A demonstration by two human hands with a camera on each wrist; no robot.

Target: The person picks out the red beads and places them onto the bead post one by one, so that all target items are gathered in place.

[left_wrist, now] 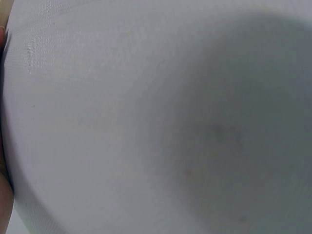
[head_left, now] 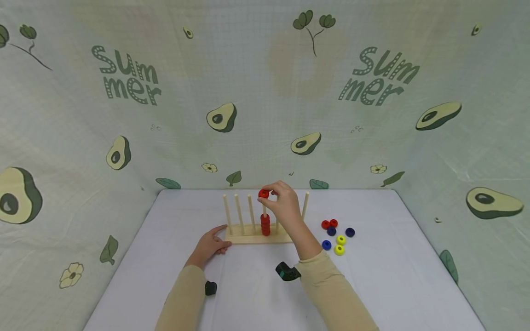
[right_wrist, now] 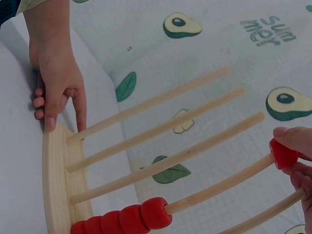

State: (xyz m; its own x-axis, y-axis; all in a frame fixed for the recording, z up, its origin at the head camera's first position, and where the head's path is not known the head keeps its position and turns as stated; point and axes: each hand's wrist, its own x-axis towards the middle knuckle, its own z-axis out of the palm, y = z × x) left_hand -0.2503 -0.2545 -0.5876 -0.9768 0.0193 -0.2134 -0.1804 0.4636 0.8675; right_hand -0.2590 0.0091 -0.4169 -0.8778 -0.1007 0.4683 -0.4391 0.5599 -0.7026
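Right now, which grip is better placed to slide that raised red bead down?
Probably the right grip: it pinches the red bead at the peg tip, while the left grip holds the wooden base.

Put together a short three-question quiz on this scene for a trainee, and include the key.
1. True or false: the left hand grips the wooden base near one end.
2. Multiple choice: what colour is the bead in the right hand?
A) Yellow
B) Red
C) Blue
3. Count: how many yellow beads lie on the table?

Key:
1. True; the right wrist view also shows that grip.
2. B; it matches the stacked beads lower on the peg.
3. Two, both to the right of the base in the head view.
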